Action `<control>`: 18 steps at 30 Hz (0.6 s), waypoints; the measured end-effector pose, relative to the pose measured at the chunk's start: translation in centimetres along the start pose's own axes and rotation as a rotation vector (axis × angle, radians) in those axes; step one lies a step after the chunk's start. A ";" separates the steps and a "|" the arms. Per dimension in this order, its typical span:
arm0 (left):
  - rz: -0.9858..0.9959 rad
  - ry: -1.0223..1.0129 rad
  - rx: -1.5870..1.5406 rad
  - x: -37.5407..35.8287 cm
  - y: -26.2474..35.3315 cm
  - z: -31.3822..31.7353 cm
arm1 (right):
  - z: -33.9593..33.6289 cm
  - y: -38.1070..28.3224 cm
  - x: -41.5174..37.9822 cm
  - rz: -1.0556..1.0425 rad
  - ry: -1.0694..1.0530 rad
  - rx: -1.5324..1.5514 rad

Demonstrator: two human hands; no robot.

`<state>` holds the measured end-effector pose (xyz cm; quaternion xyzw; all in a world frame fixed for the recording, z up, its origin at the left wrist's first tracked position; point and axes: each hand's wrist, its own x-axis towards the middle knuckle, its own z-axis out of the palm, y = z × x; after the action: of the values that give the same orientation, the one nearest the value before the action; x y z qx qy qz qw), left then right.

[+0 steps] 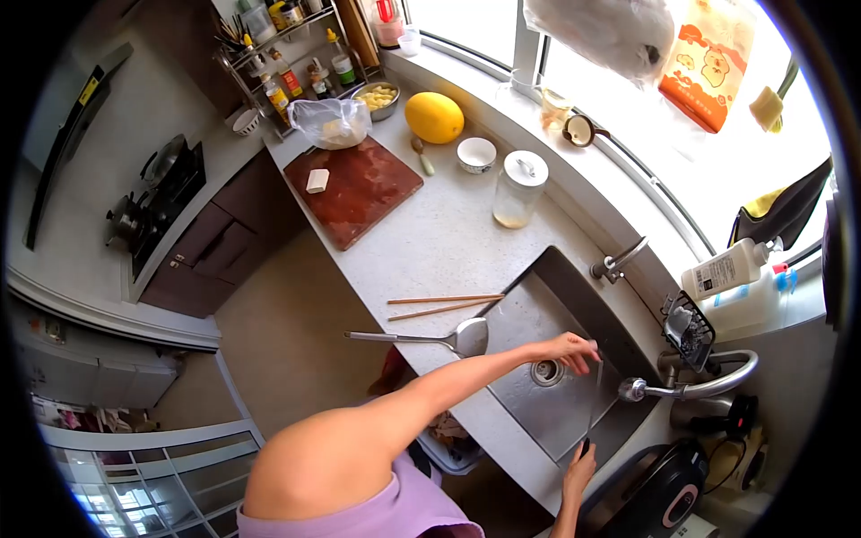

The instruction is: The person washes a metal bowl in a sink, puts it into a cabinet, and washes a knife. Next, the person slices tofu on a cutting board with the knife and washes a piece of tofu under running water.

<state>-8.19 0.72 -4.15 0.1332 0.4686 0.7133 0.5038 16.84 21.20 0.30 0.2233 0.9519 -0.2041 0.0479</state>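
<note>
In the head view, my right hand [578, 466] grips the black handle of a knife [595, 394] at the sink's near right edge. Its thin blade points away from me across the sink [525, 394]. My left hand [574, 352] hangs over the basin near the drain, fingers loosely bent and apart, their tips right by the blade's far end. Beside the blade is the spray head of a curved faucet [633, 388]. A metal spatula [470, 337] lies with its head at the sink's left rim, and two chopsticks [444, 306] rest on the counter behind it.
A cutting board [377, 193] holds a white block [317, 180] and a plastic bag [330, 124]. Nearby stand a yellow melon [434, 117], a white bowl [476, 155] and a lidded glass jar [518, 190]. A black rice cooker [646, 493] sits right of the sink.
</note>
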 end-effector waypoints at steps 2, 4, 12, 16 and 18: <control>-0.250 0.085 0.747 0.5 -1.7 -0.4 | 1.4 2.4 1.3 -0.060 -0.070 -0.187; -0.314 0.063 1.366 0.0 -0.8 1.7 | 1.4 2.0 2.0 -0.123 -0.135 -0.373; -0.101 0.027 1.552 -6.7 1.8 2.8 | 2.4 -1.2 0.6 -0.008 -0.154 -0.320; 0.404 0.074 0.774 -19.0 9.8 -0.3 | 4.0 -6.1 -2.9 0.044 0.135 -0.175; 0.626 0.324 1.105 -26.2 10.6 -6.3 | 4.7 -6.1 -2.8 -0.104 0.196 -0.037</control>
<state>-6.66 -25.27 8.44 0.3933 0.7752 0.4915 0.0529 16.64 13.17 -1.29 0.1917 0.9659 -0.1661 -0.0522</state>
